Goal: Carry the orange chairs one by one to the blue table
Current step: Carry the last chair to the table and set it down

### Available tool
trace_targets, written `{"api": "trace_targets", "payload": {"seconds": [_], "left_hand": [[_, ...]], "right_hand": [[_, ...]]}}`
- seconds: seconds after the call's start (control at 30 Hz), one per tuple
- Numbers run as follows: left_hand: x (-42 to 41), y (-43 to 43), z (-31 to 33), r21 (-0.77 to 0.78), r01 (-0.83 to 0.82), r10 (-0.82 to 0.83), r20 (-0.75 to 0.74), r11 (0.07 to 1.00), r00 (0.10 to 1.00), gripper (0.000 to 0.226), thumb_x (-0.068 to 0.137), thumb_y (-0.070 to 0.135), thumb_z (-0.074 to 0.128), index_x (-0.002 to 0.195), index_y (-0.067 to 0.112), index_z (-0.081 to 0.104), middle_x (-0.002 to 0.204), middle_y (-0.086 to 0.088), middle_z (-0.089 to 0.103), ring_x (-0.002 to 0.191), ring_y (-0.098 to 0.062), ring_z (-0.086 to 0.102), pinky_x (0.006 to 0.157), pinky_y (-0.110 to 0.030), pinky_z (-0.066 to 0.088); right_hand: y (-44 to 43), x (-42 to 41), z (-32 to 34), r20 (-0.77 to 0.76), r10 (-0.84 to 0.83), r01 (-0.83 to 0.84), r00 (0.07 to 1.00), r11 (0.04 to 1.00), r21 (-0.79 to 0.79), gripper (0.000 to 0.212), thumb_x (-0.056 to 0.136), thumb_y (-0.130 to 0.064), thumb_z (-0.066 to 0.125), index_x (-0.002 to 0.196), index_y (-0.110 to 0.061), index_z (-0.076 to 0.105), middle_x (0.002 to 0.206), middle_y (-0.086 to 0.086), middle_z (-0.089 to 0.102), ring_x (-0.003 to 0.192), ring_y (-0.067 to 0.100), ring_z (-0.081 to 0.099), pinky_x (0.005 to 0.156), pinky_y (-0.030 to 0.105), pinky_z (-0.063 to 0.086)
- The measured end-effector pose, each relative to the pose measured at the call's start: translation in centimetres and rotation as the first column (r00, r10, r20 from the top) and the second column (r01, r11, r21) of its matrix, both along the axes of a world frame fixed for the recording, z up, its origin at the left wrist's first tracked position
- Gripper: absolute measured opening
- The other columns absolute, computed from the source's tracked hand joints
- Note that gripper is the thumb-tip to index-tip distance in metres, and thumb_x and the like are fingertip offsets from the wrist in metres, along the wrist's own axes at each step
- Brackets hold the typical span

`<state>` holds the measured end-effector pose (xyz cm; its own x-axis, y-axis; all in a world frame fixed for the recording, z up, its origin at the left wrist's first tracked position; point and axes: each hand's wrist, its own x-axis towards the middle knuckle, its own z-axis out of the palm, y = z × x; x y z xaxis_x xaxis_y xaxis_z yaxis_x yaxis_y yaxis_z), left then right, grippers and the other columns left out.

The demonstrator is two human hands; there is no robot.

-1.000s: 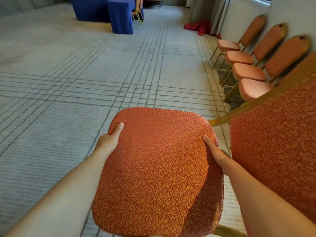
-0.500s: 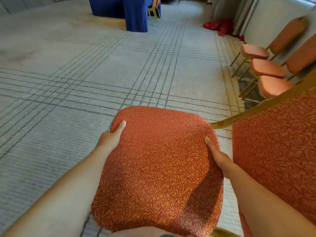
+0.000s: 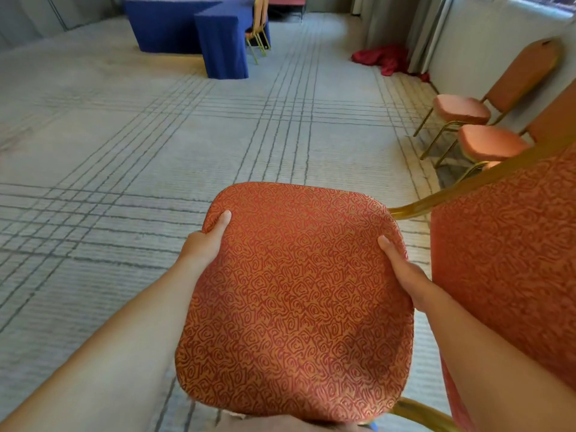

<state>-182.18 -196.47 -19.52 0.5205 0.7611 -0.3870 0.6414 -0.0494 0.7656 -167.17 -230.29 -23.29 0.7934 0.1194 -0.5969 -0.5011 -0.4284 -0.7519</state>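
Chair seat gripped, L hand & R hand fingers clamped on edges

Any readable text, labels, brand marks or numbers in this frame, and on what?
None. The seat of the chair gripped by the left hand and right hand carries only a swirl pattern; the blue table and the wall chairs show no writing.

Patterned orange chair held tipped sideways (backrest right), blue table far ahead.
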Motion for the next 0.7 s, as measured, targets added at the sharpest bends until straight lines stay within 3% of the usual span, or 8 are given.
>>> {"api": "trace_targets", "payload": {"seconds": [0.23,0.47,0.6,0.7], "left_hand": [[16.8,6.6,-1.2,-0.048,0.012,-0.013,-0.004,0.999,1.000,0.102,0.077,0.081,0.045,0.137,-0.002,0.049,0.141,-0.024,0.048,0.129,-0.036,0.048,0.105,-0.037,0.036],[33.8,12.7,-1.6,-0.079,-0.032,0.032,-0.001,0.996,0.999,0.099,0.079,0.079,0.043,0.137,-0.002,0.049,0.141,-0.024,0.048,0.130,-0.036,0.046,0.106,-0.037,0.035],[40.2,16.2,-2.1,-0.089,-0.066,0.064,-0.028,0.994,0.998,0.104,0.076,0.081,0.045,0.138,-0.003,0.047,0.143,-0.024,0.047,0.132,-0.036,0.045,0.109,-0.036,0.033],[45.4,19.7,-2.4,-0.075,-0.080,0.076,-0.049,0.994,0.996,0.104,0.076,0.081,0.045,0.138,-0.002,0.048,0.142,-0.024,0.047,0.131,-0.036,0.046,0.108,-0.037,0.034]], "right_hand": [[7.0,16.4,0.1,0.000,0.012,-0.012,1.000,1.000,-0.009,0.117,0.050,-0.095,0.056,0.137,-0.017,0.055,0.131,0.012,0.061,0.116,0.031,0.058,0.106,0.043,0.043],[13.7,35.9,0.6,-0.003,0.051,-0.051,0.999,0.998,-0.026,0.130,0.035,-0.099,0.058,0.136,-0.018,0.057,0.126,0.011,0.065,0.113,0.030,0.060,0.107,0.046,0.044],[17.6,42.6,0.2,-0.037,0.077,-0.078,0.996,0.997,-0.025,0.119,0.048,-0.094,0.058,0.136,-0.014,0.055,0.129,0.013,0.063,0.116,0.031,0.059,0.107,0.043,0.043],[20.9,47.9,-0.9,-0.064,0.084,-0.086,0.994,0.996,-0.025,0.128,0.040,-0.098,0.057,0.138,-0.016,0.054,0.131,0.013,0.062,0.117,0.031,0.058,0.108,0.046,0.042]]}}
